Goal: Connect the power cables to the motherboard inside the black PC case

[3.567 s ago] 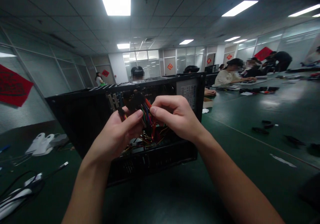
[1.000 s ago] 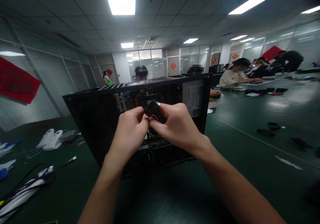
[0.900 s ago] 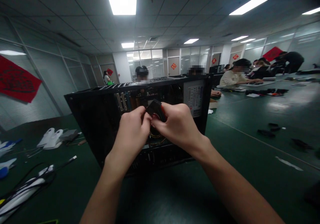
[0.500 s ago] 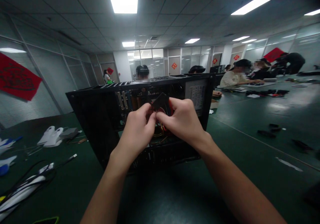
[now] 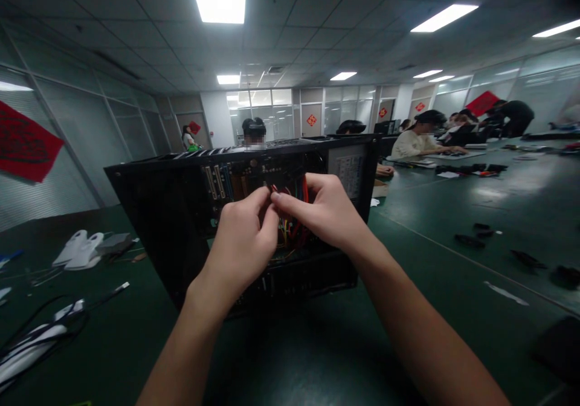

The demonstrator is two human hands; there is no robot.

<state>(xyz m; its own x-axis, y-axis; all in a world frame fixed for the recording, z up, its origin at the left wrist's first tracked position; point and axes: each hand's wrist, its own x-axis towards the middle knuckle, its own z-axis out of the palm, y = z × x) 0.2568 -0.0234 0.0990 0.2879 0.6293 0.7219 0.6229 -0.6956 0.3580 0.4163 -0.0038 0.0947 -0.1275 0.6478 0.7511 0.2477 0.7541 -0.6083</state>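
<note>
A black computer case stands on the table with its side uncovered, facing me. Both my hands reach into it and meet at its middle. My left hand is closed in a pinch; what its fingertips hold is too small and hidden to make out. My right hand is closed around a bundle of coloured wires, its thumb tip next to the left fingertips. Pale expansion slots are left of the hands, and a labelled power supply fills the upper right corner.
On the green table, white-sheathed black cables lie at left, near white slipper-like items and a grey box. Small black parts lie at right. Several people, one in a cream top, sit beyond.
The dark flat piece between my hands has turned or sunk out of clear sight, and more coloured wires show. My fingertips stay together, slightly higher. The view has shifted a little right.
</note>
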